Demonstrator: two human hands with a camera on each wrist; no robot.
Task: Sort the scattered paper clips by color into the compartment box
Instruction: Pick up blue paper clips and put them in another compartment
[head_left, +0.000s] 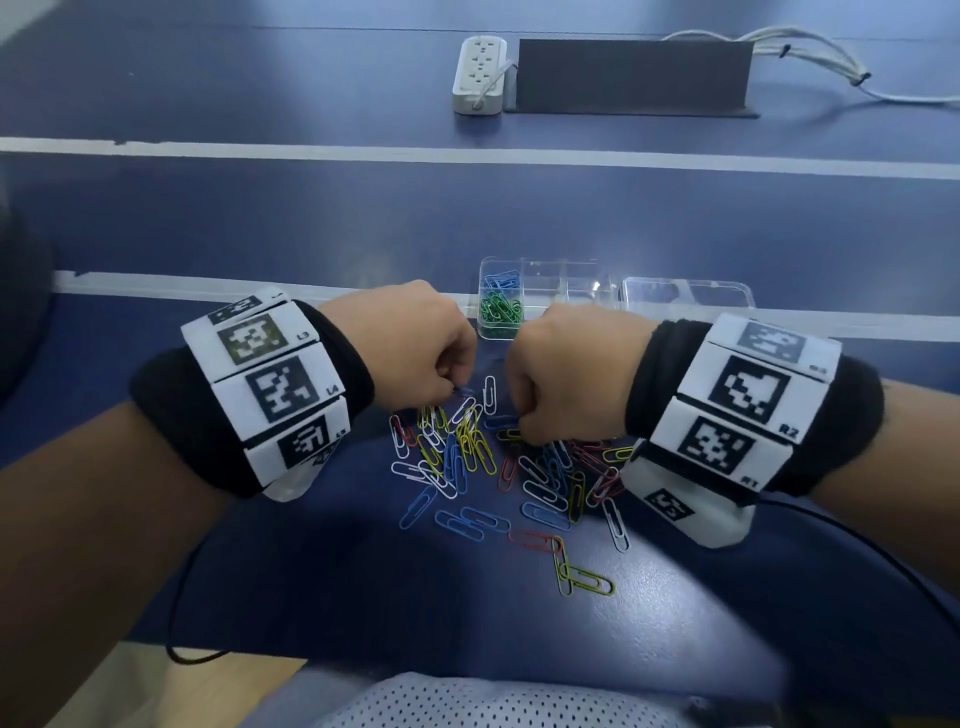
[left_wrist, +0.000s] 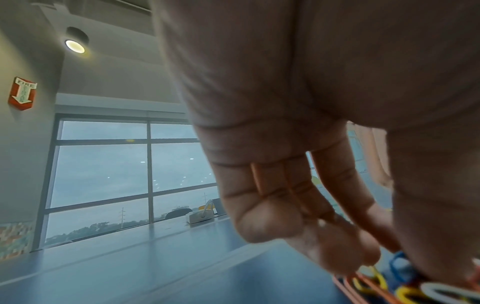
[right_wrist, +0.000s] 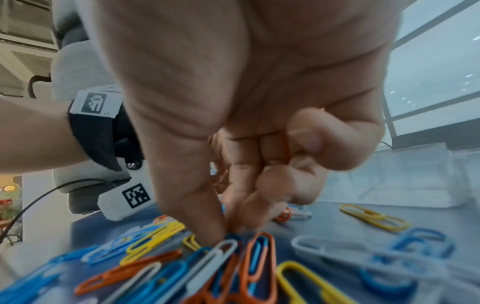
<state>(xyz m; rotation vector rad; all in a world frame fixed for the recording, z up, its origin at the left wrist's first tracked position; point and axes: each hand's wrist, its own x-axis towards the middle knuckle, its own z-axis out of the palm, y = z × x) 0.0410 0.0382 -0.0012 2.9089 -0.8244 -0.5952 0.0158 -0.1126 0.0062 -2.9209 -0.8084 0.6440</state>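
Observation:
A loose pile of paper clips (head_left: 467, 457) in blue, yellow, white, red and orange lies on the blue table between my hands. My left hand (head_left: 451, 391) reaches down into the pile's far edge, thumb and forefinger pinching a blue clip (left_wrist: 400, 265). My right hand (head_left: 519, 434) has its other fingers curled, and its thumb and forefinger (right_wrist: 226, 234) pinch at a blue clip among the heap (right_wrist: 207, 267). Just beyond the hands stands the clear compartment box (head_left: 571, 291). It holds blue clips (head_left: 501, 283) in one cell and green clips (head_left: 501, 309) in the adjoining one.
The box's clear lid (head_left: 685, 299) lies to its right. At the far side are a white power strip (head_left: 479, 73), a dark grey panel (head_left: 634, 73) and white cables (head_left: 810, 57). A black cable (head_left: 179, 623) hangs off the table's near edge.

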